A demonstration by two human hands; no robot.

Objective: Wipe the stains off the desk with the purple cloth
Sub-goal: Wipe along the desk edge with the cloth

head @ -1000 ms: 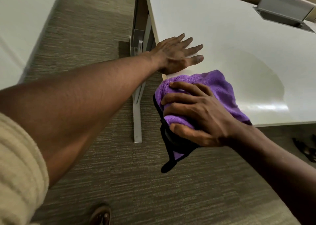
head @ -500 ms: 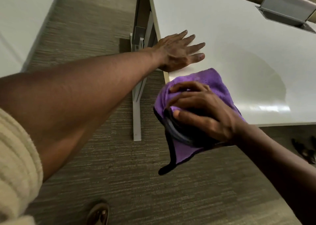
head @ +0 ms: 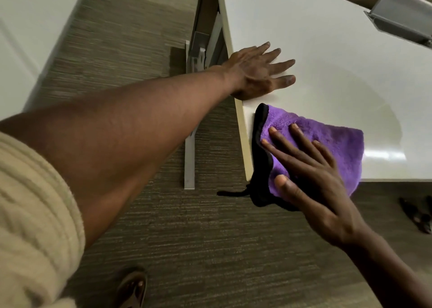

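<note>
1. Compared with half a second earlier, the right hand [head: 313, 176] had gone from a bunched grip on the purple cloth [head: 327, 141] to lying flat on it, and the cloth had spread out onto the corner of the desk [head: 315, 38] instead of hanging mostly off the edge.
2. The right hand's fingers [head: 301, 141] were stretched out and spread, palm down, pressing the cloth rather than gripping it. The thumb sat at the cloth's near edge.
3. The cloth lay on the desk's near left corner, its black trim along the left side, with a bit of trim dangling off the corner over the carpet [head: 198, 237].
4. The left hand [head: 259, 71] was flat on the desk at its left edge, fingers apart, holding nothing, just beyond the cloth and not touching it.
5. A grey flip-up box [head: 402, 15] sat open in the desk's far right area, well apart from the cloth.
6. A sandaled foot [head: 133, 289] showed on the carpet below.
</note>
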